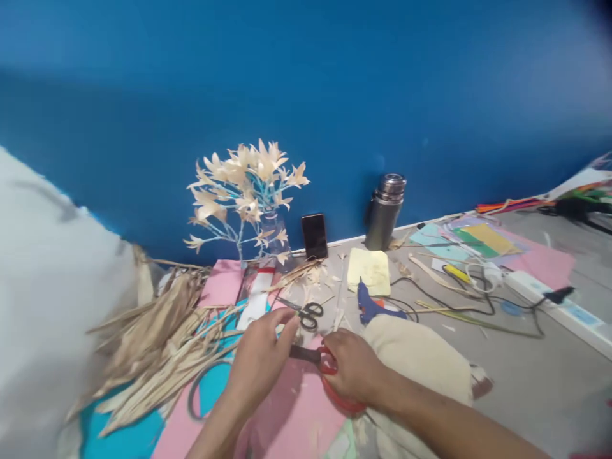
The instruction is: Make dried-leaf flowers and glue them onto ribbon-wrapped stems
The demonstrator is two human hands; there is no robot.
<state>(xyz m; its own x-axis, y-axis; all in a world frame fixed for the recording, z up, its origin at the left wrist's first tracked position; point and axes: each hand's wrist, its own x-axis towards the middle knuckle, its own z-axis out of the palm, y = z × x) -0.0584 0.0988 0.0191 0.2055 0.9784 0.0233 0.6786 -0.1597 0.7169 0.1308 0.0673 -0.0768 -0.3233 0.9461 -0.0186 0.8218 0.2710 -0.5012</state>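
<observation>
My right hand is closed around the red handles of a pair of scissors, whose dark blades point left. Just left of the blade tips, my left hand has its thumb and forefinger drawn together in a pinch. Whatever lies between those fingers is too small or blurred to make out. Smaller dark-handled scissors lie just beyond my left fingertips. Pink paper is spread below both hands. A grey ring-shaped roll rests left of my left wrist.
Dried husks pile up at left. Behind my hands stand pale husk flowers, a phone and a steel flask along the blue wall. A blue glue gun, cables and a white power strip lie to the right.
</observation>
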